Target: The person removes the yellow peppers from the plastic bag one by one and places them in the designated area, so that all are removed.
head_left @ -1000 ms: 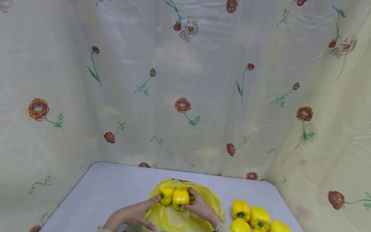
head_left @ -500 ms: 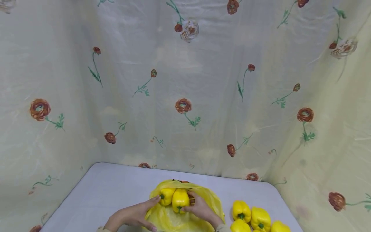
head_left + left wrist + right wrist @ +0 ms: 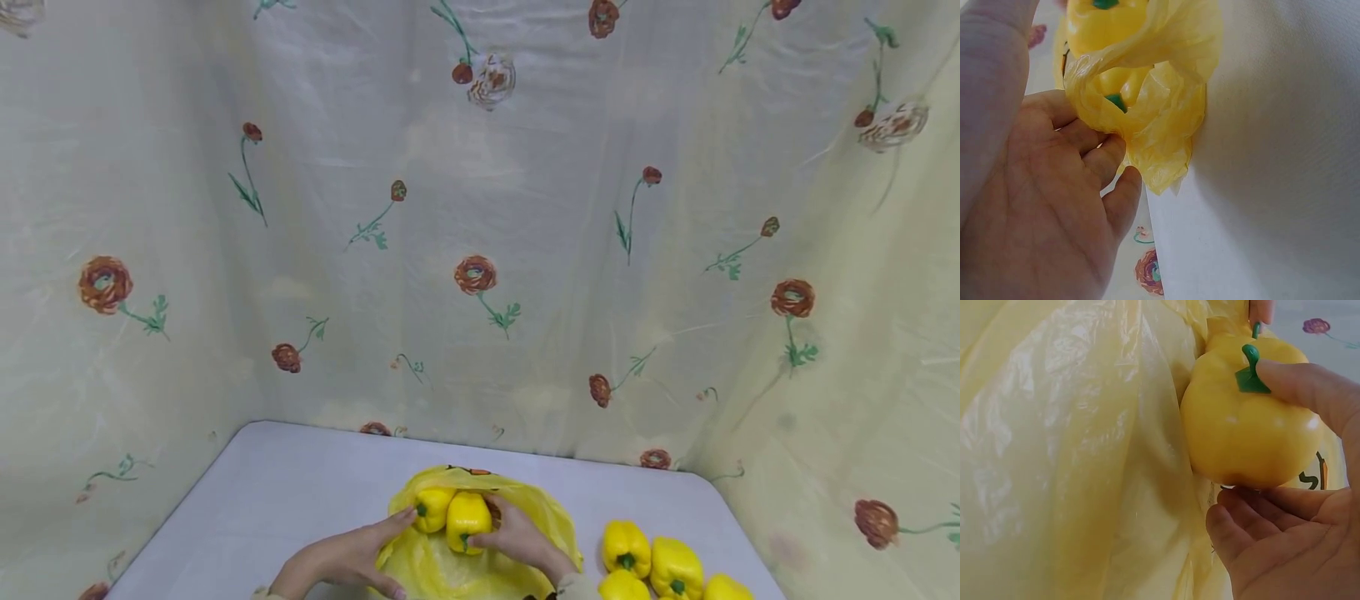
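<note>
A yellow plastic bag (image 3: 444, 575) lies on the table with its mouth toward me. Two yellow bell peppers sit side by side at its opening. My right hand (image 3: 519, 537) grips the right-hand bell pepper (image 3: 468, 515), thumb beside its green stem (image 3: 1250, 381) and fingers underneath. My left hand (image 3: 337, 557) spreads at the bag's left edge, its upper fingertip at the left bell pepper (image 3: 435, 504). In the left wrist view, this hand's palm faces the camera and its fingers (image 3: 1107, 156) touch the bag's crumpled edge.
Several more yellow bell peppers (image 3: 677, 567) stand close together on the white table (image 3: 300, 475), right of the bag. Floral-patterned curtains (image 3: 525, 333) surround the table at the back and both sides.
The right-hand bell pepper has shifted very slightly downward with my right hand around it. My left hand keeps nearly the same position, and the view has moved slightly.
</note>
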Demonstrator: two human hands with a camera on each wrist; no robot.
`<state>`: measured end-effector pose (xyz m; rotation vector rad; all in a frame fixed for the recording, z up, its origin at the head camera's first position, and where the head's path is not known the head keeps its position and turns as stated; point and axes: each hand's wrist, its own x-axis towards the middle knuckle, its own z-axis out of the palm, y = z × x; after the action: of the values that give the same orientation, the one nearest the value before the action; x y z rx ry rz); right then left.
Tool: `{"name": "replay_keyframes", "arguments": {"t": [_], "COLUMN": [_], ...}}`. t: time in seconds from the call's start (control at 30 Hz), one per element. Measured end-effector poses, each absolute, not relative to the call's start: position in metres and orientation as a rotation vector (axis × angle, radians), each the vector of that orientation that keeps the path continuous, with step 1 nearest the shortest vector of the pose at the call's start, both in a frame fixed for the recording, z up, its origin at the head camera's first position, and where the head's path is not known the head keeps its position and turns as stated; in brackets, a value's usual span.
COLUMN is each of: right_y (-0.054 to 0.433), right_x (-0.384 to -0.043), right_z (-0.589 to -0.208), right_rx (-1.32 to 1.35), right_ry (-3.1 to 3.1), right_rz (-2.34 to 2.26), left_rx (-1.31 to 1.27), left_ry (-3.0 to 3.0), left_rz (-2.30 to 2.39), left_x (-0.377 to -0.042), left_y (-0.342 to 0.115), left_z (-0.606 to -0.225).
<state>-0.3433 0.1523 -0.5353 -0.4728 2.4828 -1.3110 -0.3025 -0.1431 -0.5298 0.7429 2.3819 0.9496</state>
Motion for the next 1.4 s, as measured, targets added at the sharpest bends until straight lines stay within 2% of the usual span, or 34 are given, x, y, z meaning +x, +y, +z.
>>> {"name": "replay_keyframes", "arguments": {"t": [0.97, 1.4], "right_y": [0.154, 0.157], "right_x": [-0.338, -0.332], "right_z": [-0.539, -0.537], "right_rx": [-0.472, -0.392], "right_ry": [2.468, 2.485], "right_rz": [-1.321, -1.281], "left_rx": [0.755, 0.725], "left_ry": [2.395, 2.405], "left_rz": [0.942, 0.926], "left_x": [-0.3, -0.301], "left_y": [-0.142, -0.14], "left_z": [-0.528, -0.529]}}
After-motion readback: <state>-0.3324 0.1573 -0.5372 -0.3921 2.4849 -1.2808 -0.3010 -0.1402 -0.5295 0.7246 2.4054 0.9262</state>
